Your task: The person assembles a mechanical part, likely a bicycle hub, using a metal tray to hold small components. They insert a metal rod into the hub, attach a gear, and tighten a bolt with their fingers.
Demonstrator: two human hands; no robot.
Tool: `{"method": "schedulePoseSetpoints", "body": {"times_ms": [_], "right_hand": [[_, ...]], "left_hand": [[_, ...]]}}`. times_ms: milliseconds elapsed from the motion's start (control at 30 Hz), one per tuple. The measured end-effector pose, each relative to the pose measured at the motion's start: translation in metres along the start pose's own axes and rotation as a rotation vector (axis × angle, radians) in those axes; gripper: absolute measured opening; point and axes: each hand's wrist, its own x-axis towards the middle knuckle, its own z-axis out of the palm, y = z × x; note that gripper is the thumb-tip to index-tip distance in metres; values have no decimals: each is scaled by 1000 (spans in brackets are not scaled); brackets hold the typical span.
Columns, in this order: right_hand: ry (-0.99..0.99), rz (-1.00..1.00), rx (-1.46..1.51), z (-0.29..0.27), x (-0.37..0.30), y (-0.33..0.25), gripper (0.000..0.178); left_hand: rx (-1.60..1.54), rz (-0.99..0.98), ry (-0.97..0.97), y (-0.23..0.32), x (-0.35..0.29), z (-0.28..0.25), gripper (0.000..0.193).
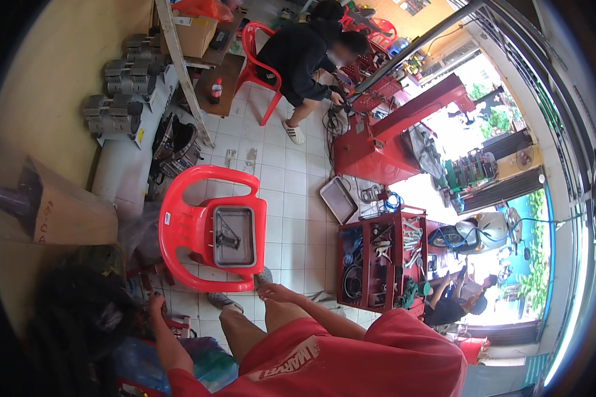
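My left hand reaches down at the left, beside a small dark-red object in a cluttered, shaded spot. Its fingers look curled, but what they hold is too small to make out. Flat by my knee lies my right hand, fingers stretched and nothing in them. In front of me stands a red plastic armchair. On its seat sits a metal tray with a dark metal part inside, apart from both hands.
A red tool cart with wrenches stands at the right, near another metal tray on the floor. Ahead, a person sits on a red chair. An air compressor lines the left wall, behind a cardboard box.
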Motion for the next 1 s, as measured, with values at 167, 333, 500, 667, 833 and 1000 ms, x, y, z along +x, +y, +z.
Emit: {"method": "schedulePoseSetpoints", "body": {"times_ms": [167,333,500,667,833,1000], "right_hand": [[21,-42,-43,48,-1,3,31],[65,-105,13,61,-9,20,29],[-23,17,196,72,0,73,38],[-121,116,42,110,-5,66,47],[-186,251,43,111,-5,57,42],[-180,327,40,103,-2,54,39]], "left_hand": [[-69,125,49,-26,6,7,83],[69,215,9,-90,86,33,73],[-185,260,73,-115,60,77,67],[-376,201,155,-101,63,92,86],[-121,2,163,-69,55,81,93],[44,165,380,-114,140,106,81]]}}
